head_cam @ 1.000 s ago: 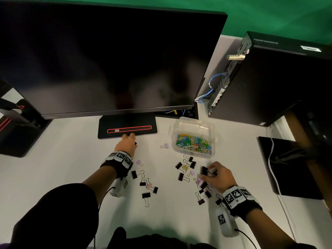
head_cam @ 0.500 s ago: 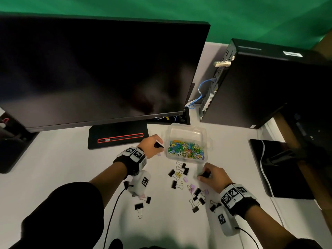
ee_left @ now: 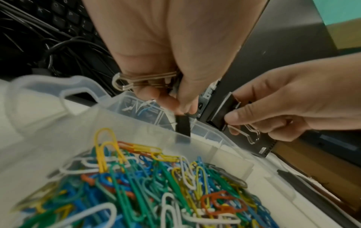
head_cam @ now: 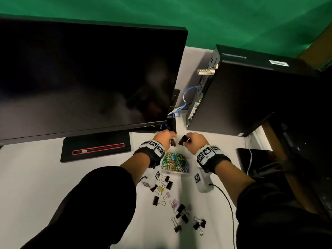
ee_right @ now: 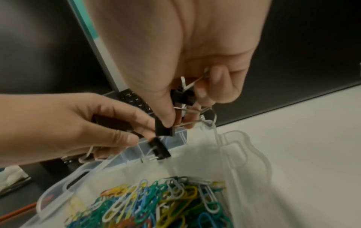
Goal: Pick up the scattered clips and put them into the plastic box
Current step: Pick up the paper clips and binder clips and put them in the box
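One plastic box (head_cam: pixel 186 172), perhaps fifteen clips (head_cam: pixel 169 185)

The white tabletop (head_cam: pixel 45 177) bore a monitor (head_cam: pixel 86 74), computer case (head_cam: pixel 251 97), plastic box (head_cam: pixel 177 171) and scattered binder clips (head_cam: pixel 172 203).

Pretty dim on my end, head view bends hard at the edges, and both wrist feeds are soft with motion blur up close.

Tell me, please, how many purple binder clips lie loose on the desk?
3. The upper purple clip lies right of the yellow binder clip; the middle purple clip is below it; the right purple clip is farther right. Others may be hidden.
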Available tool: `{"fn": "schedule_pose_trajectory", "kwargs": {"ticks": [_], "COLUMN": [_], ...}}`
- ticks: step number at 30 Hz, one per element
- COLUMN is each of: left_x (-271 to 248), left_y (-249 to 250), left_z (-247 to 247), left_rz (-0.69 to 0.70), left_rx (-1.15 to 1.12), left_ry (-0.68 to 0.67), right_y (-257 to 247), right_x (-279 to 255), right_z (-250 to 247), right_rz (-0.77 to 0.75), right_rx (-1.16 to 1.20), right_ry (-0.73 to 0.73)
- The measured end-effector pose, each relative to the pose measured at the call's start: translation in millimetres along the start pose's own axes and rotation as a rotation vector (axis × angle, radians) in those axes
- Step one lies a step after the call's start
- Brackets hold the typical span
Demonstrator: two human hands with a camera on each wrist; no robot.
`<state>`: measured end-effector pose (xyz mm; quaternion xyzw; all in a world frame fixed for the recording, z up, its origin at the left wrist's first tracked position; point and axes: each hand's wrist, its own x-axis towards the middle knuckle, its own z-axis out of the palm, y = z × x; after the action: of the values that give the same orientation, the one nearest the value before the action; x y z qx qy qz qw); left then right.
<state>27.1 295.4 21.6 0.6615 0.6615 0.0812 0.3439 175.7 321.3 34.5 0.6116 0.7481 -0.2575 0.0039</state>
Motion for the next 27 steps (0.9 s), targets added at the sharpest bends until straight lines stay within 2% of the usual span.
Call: {"fn": "schedule_pose_trajectory", "kwargs": {"ticks": [5, 9, 15, 18, 23, 27], "left_x": [4, 7, 9, 9, 3, -17], "left_y": [-8, -11, -1, -1, -11, -31], "left_z": [0, -3, -1, 2, 2, -3], "left_rz": [-0.010, 0.017, 0.076, 0.078, 0.059, 0.013], "left_rx": [-0.001, -0.009, -0.054, -0.047, 0.010, 0.041], "left_ry": [0.011, -0.029, -0.081, -0.042, 0.107, 0.213], "right_y": [-9, -11, 2, 9, 13, 10], "right_x": [14, 22, 19, 14, -2, -9], "right_z": [10, 14, 11, 8, 6, 18], "right_rz": [-0.043, -0.085, -0.071, -0.073, -0.144, -0.273], "right_rx": [-0.011, 0.002, 0.031, 0.091, 0.105, -0.072], "right_ry": [-0.133, -0.123, -0.097, -0.052, -0.017, -0.116]}}
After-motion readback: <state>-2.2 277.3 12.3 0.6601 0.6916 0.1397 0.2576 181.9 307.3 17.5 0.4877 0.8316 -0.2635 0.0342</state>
